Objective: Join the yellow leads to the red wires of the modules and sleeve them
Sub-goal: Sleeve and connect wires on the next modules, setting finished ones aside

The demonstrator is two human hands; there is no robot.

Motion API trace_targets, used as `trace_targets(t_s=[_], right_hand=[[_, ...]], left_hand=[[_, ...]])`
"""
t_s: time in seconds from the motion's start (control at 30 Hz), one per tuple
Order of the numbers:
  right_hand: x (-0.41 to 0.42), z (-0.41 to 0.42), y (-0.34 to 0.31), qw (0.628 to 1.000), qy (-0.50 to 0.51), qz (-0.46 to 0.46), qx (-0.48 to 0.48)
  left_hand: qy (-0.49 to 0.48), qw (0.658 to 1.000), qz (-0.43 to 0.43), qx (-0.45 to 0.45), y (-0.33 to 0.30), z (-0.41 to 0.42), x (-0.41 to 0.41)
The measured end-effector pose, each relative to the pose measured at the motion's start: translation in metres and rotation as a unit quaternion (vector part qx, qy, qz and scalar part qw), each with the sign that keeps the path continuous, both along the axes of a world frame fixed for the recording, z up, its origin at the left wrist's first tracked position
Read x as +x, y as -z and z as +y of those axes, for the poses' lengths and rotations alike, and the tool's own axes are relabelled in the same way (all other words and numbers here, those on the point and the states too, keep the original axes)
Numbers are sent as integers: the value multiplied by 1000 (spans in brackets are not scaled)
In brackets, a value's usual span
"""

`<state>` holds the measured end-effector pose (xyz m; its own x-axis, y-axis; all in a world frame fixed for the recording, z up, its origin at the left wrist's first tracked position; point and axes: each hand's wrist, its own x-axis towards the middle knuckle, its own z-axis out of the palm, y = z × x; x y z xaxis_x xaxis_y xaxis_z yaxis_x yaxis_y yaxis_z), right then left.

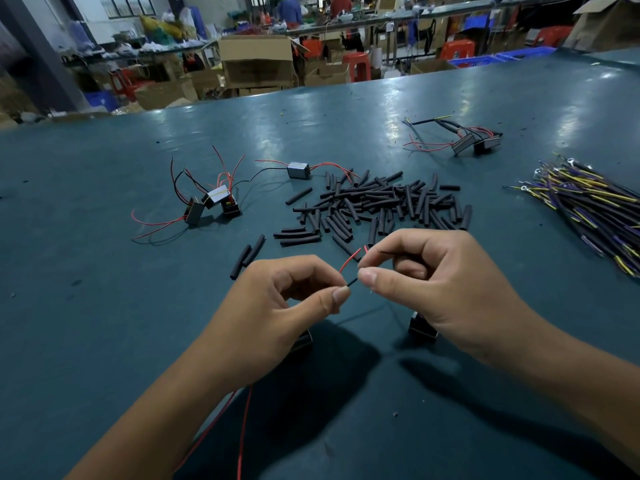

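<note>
My left hand (294, 299) and my right hand (433, 282) meet above the table's near middle, each pinching thin wire between thumb and forefinger. A short black wire end (352, 281) bridges the two pinches, and a red wire (349, 259) curves up just behind them. Two small dark modules sit partly hidden under my hands: one (420, 327) below the right, one (301, 341) below the left. Red wires (244, 431) trail down under my left forearm. A pile of black sleeve tubes (377, 206) lies just beyond my hands. The bundle of yellow and purple leads (595, 206) lies at the right.
A cluster of three modules (213, 202) with red and black wires sits at the left. One single module (299, 170) lies behind the sleeves. A joined pair of modules (476, 142) is at the far right. The green table (104, 306) ends at a workshop with cartons and stools.
</note>
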<state>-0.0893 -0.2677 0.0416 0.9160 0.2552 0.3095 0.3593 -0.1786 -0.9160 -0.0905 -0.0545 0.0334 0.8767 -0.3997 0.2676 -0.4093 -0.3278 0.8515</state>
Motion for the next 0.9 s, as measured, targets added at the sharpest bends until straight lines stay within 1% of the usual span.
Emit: trace_targets(t_s=[0.1, 0.17, 0.3, 0.4, 0.5, 0.57, 0.63, 0.7, 0.8, 0.9], right_hand=[[2, 1, 2, 1000, -2, -12, -26], [3, 3, 4, 998, -8, -28, -64], [3, 4, 9, 990, 19, -73, -120], [2, 6, 12, 986, 37, -89, -136], [4, 8, 14, 989, 47, -71, -121], [7, 4, 12, 992, 61, -56, -100], [11, 0, 11, 991, 73, -56, -99], [10, 0, 13, 992, 48, -47, -109], [4, 5, 17, 993, -6, -26, -111], [1, 5, 13, 991, -15, -41, -126]], left_hand=[[2, 1000, -8, 8, -1, 0, 0], [2, 1000, -7, 8, -1, 1, -1], [-16, 1000, 4, 15, -1, 0, -2], [-26, 1000, 0, 16, 0, -2, -2], [-29, 1000, 6, 6, 1, -3, -2], [-37, 999, 26, -14, 3, -3, -1], [-43, 997, 55, -44, 6, -2, 0], [-46, 993, 79, -69, 7, -4, 0], [-24, 985, 114, -131, 9, -13, -1], [-16, 981, 112, -156, 11, -16, -2]])
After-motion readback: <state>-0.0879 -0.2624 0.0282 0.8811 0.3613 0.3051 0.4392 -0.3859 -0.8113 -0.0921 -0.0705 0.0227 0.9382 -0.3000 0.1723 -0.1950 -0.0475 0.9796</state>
